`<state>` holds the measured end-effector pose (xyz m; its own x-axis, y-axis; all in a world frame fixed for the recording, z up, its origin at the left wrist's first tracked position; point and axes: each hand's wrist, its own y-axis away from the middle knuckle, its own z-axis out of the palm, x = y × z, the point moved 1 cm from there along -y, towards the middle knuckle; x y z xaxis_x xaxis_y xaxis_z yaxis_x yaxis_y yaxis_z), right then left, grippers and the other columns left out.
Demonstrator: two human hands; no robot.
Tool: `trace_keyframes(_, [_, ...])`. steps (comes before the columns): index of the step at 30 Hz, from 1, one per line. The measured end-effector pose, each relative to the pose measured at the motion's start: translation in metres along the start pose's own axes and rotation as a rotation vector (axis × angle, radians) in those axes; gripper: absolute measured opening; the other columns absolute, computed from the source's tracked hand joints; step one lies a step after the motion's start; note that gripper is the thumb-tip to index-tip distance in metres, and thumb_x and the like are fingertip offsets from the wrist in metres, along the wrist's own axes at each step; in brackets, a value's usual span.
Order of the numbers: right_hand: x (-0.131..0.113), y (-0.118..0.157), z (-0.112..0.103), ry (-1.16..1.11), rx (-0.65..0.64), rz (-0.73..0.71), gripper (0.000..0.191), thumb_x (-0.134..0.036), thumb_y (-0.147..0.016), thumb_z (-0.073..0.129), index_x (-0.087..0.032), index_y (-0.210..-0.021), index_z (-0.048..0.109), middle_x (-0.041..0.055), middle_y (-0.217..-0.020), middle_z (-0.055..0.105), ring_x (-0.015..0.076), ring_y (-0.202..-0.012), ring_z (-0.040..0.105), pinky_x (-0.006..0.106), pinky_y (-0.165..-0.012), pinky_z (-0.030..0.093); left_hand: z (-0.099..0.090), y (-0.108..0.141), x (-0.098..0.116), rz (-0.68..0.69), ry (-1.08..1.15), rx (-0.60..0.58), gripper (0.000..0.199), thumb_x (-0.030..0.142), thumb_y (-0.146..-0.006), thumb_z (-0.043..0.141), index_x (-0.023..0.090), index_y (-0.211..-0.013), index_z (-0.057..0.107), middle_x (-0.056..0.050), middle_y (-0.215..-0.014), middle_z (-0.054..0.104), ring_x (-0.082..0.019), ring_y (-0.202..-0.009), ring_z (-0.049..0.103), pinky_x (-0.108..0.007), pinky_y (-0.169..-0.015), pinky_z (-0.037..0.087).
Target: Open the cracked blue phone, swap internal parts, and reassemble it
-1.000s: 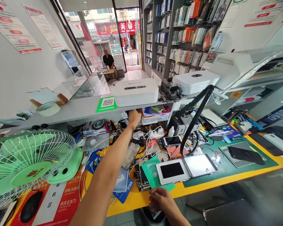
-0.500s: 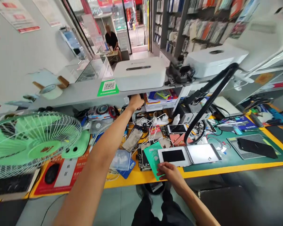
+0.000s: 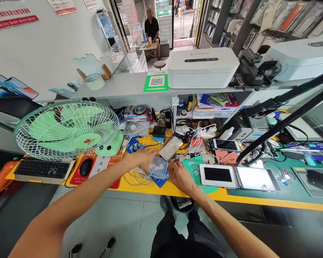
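Nearest, below the yellow front edge of the worktop (image 3: 220,195), a round bin (image 3: 183,205) stands between the wearer's dark-trousered legs. Over that edge, the right hand (image 3: 181,177) is palm down with its fingers bent, at the right side of a clear plastic box (image 3: 158,167); whether it pinches anything cannot be told. The left hand (image 3: 146,160) reaches to the box's left side, its fingers blurred, so their grip cannot be told either. The box lies partly over a blue card (image 3: 160,181), among loose white cables (image 3: 136,179). Right of the right hand lie a green sheet (image 3: 195,170) and a white-framed tablet (image 3: 218,175) in an open cover. To the left are a black mouse (image 3: 85,167), a keyboard (image 3: 40,169) and a green fan (image 3: 87,141). Just beyond the box, a worn phone panel (image 3: 171,148) lies at a slant. Farther back, a white lidded case (image 3: 203,68) sits on the raised shelf (image 3: 126,84) beside a green QR-code card (image 3: 156,82). Farthest, a person in black (image 3: 152,28) sits at a small table (image 3: 149,46).
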<state>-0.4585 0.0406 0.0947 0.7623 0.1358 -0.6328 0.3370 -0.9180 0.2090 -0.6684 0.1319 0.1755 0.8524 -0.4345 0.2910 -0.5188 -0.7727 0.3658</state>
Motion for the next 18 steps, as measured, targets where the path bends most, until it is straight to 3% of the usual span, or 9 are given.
trace_keyframes(2, [-0.006,-0.026,-0.004,0.172,0.033,-0.071,0.042,-0.036,-0.101,0.063,-0.016,-0.137,0.056,0.0131,-0.14,0.051,0.0276,-0.124,0.054,0.05,-0.105,0.05,0.037,0.029,-0.018,0.016,-0.081,-0.006,0.041,0.037,-0.096,0.065,0.018,-0.132,0.059,-0.012,-0.137,0.059,-0.028,-0.118,0.062,-0.052,-0.098,0.054])
trace_keyframes(5, [-0.003,-0.058,-0.01,0.378,0.016,-0.163,0.039,-0.036,-0.1,0.064,-0.015,-0.134,0.058,0.0127,-0.137,0.054,0.0268,-0.122,0.056,0.049,-0.103,0.051,0.069,0.045,-0.038,0.068,-0.165,0.017,0.044,0.037,-0.096,0.065,0.019,-0.135,0.057,-0.012,-0.141,0.056,-0.03,-0.123,0.059,-0.055,-0.101,0.052])
trace_keyframes(12, [0.008,-0.091,-0.015,0.63,0.025,-0.218,0.035,-0.036,-0.101,0.063,-0.014,-0.129,0.06,0.0118,-0.13,0.058,0.0241,-0.115,0.06,0.045,-0.099,0.054,0.092,0.056,-0.058,0.049,-0.237,0.071,0.043,0.038,-0.096,0.064,0.019,-0.134,0.057,-0.012,-0.136,0.059,-0.028,-0.117,0.062,-0.052,-0.097,0.054])
trace_keyframes(15, [0.003,-0.081,-0.01,0.652,0.072,-0.226,0.038,-0.036,-0.101,0.062,-0.016,-0.133,0.058,0.0123,-0.134,0.055,0.0251,-0.118,0.058,0.046,-0.1,0.053,0.1,0.062,-0.06,0.024,-0.238,0.088,0.044,0.038,-0.096,0.064,0.019,-0.135,0.057,-0.012,-0.138,0.058,-0.029,-0.118,0.061,-0.053,-0.098,0.054])
trace_keyframes(18, [-0.01,-0.058,0.01,0.644,0.058,-0.3,0.042,-0.039,-0.101,0.062,-0.016,-0.136,0.056,0.0126,-0.136,0.054,0.026,-0.119,0.058,0.048,-0.1,0.053,0.104,0.062,-0.059,0.014,-0.228,0.098,0.044,0.038,-0.096,0.064,0.019,-0.135,0.057,-0.012,-0.139,0.058,-0.029,-0.12,0.061,-0.053,-0.099,0.053])
